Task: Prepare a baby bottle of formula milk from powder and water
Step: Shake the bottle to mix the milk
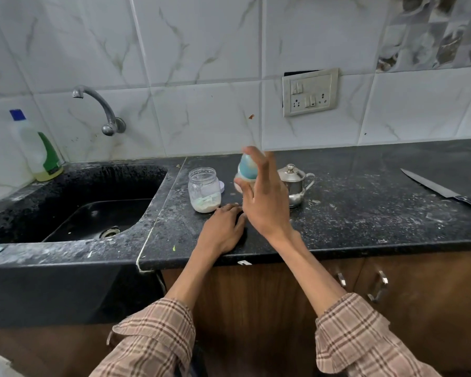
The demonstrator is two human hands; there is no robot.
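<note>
Baby bottle (247, 166): blue-green cap end up, blurred, held raised above the desk (365, 202) in the right hand (264, 197). Grip of that hand: thumb and fingers curled round the bottle, two fingers sticking up behind it; the bottle's lower body is hidden by the hand and its contents cannot be made out.

Left hand (223, 229): palm down, flat on the desk near its front edge, fingers relaxed, grip released, holding nothing. Fingertips lie just in front of the jar.

Powder jar (204, 189): clear, lid off, upright on the desk left of the bottle, with a shallow layer of pale powder at the bottom. A small lilac lid (222, 186) shows just behind it on the right.

Steel pot (295, 183): small, lidded with a knob, handle to the right, standing on the desk just behind the right hand, partly hidden by it.

Knife (443, 191): dark blade lying flat at the far right of the desk, well apart from the rest.

Sink (74, 186): black, set into the desk at left, with a curved tap (99, 110) on the tiled wall above it. Detergent bottle (40, 151): blue cap, green label, yellowish liquid low inside, standing at the sink's back left corner.

Switch plate (310, 91): on the wall above the pot.

Sleeves (365, 338): checked, rolled at both forearms.
</note>
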